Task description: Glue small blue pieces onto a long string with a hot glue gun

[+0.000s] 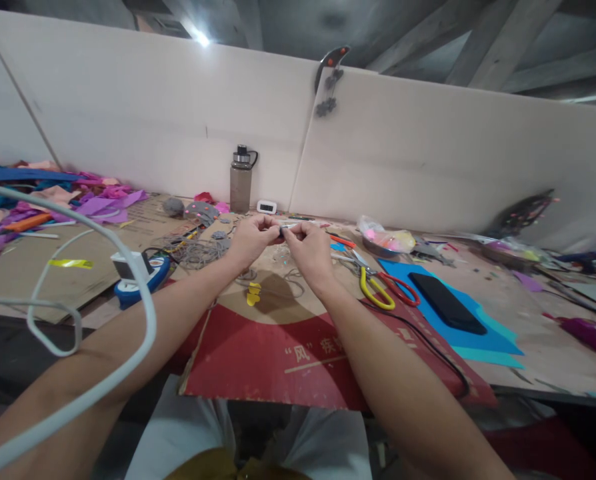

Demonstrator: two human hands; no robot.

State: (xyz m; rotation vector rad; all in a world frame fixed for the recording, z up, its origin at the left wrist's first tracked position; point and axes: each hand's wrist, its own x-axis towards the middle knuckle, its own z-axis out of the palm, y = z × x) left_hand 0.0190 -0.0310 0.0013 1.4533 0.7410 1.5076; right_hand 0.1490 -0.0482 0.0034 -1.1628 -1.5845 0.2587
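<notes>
Pinching a small dark bit (281,232) with our left hand (252,241) and right hand (310,250), we're probably working it. Next, we likely need gentle care.

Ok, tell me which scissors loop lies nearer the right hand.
The yellow loop, on the left; the red loop lies farther from the right hand, towards the black phone.

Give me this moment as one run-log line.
left hand: pinching small dark piece, identity unclear | right hand: pinching same piece | nearby: yellow pieces, scissors | right side: black phone on blue sheet
</notes>
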